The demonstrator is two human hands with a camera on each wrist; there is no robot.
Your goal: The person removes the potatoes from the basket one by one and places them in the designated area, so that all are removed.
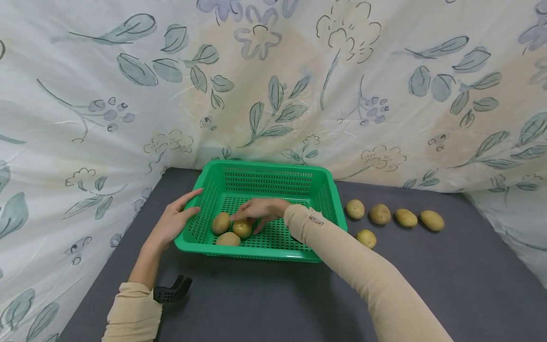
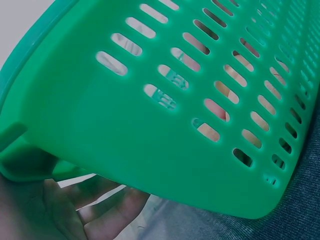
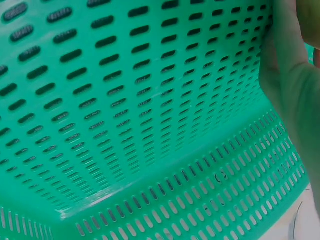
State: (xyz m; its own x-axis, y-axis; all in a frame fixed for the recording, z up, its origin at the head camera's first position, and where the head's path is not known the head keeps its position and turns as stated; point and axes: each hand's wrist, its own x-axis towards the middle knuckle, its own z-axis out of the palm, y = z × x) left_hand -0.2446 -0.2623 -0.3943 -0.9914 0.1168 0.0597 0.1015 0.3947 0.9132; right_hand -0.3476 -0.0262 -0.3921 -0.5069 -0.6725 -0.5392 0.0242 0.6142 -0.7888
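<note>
A green plastic basket [image 1: 273, 253] with slotted walls stands on the dark table. At its left end my left hand [image 1: 171, 221] grips the rim, and the left wrist view shows fingers [image 2: 112, 212] tucked beneath the rim outside the wall. Inside the basket, my right hand [image 1: 264, 209] holds a potato [image 1: 242, 230] from above, low near the slotted floor. Two more potatoes lie right beside it, a brown one [image 1: 221, 223] to the left and a paler one [image 1: 228, 239] in front. In the right wrist view, the hand [image 3: 295, 75] partly hides its potato [image 3: 309, 22].
To the right of the basket, several potatoes [image 1: 406, 218] lie in a row on the dark tablecloth [image 1: 256, 304]. Another potato [image 1: 366, 238] sits nearer, partly behind the right sleeve [image 1: 363, 270]. A floral curtain [image 1: 273, 95] hangs behind and at the sides.
</note>
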